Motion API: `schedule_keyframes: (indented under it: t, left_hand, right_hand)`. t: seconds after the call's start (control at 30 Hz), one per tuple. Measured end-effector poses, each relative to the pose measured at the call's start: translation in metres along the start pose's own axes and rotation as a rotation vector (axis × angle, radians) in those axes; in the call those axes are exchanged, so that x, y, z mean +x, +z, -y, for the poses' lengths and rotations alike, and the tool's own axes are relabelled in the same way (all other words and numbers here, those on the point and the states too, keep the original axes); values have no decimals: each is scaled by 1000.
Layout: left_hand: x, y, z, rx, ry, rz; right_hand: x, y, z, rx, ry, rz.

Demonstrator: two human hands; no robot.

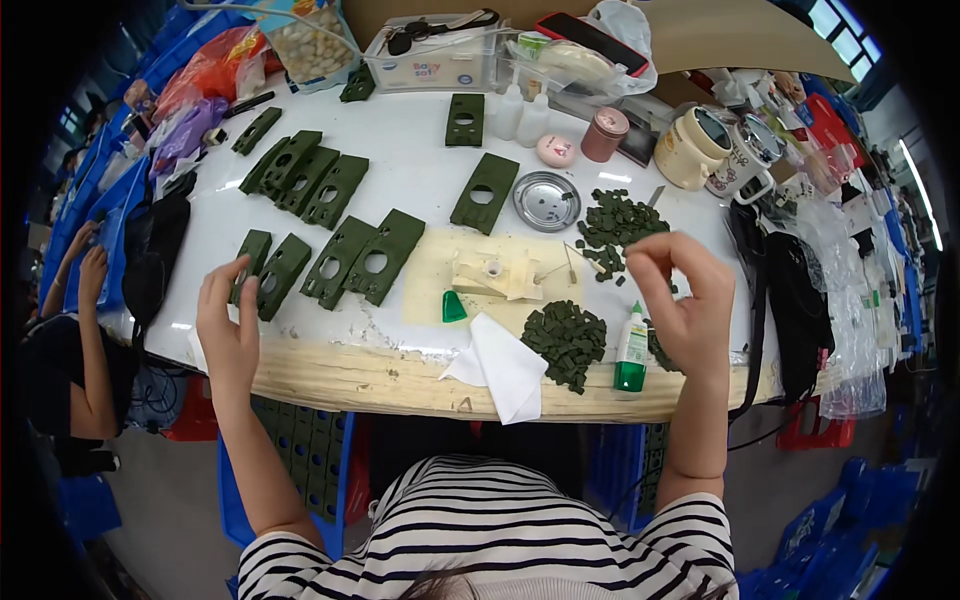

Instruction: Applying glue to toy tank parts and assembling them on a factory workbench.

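Observation:
My left hand (229,318) is raised at the left of the table, thumb and fingers apart, with its fingertips overlapping a dark green moulded plate (255,247) in view. Whether it touches that plate I cannot tell. Beside it lie more such plates with round holes, among them one (283,277) and a larger one (385,258). My right hand (692,300) hovers at the right, thumb and fingertips pinched together; anything between them is too small to make out. Close to it stand a green-and-white glue bottle (631,352) and a pile of small dark green pieces (610,220).
Front centre holds a cream taped block (492,273), a white cloth (505,365) and another pile of green pieces (565,345). Behind are a round metal dish (546,200), a pink tin (604,135) and mugs (692,148). Blue crates (232,490) sit below the table edge.

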State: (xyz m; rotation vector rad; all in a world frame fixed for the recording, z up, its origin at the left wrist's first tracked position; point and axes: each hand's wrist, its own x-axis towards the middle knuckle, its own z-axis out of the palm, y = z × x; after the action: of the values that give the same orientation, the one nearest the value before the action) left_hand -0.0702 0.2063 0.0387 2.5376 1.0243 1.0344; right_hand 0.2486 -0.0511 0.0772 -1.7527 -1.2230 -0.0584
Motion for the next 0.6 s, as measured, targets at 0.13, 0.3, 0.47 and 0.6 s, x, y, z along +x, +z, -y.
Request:
schedule_keyframes:
  t: [0.13, 0.3, 0.47, 0.6]
  left_hand:
    - [-24, 27, -62, -171, 255, 137]
    - [-60, 61, -126, -355, 539, 413]
    - [-71, 81, -141, -312, 627, 443]
    - [-73, 83, -135, -265, 708, 451]
  right_hand:
    - [-49, -19, 5, -478, 192, 242]
    - [-81, -5, 1, -720, 135, 261]
    - [-83, 1, -1, -649, 287, 297]
    - [-84, 4, -6, -565, 236, 222]
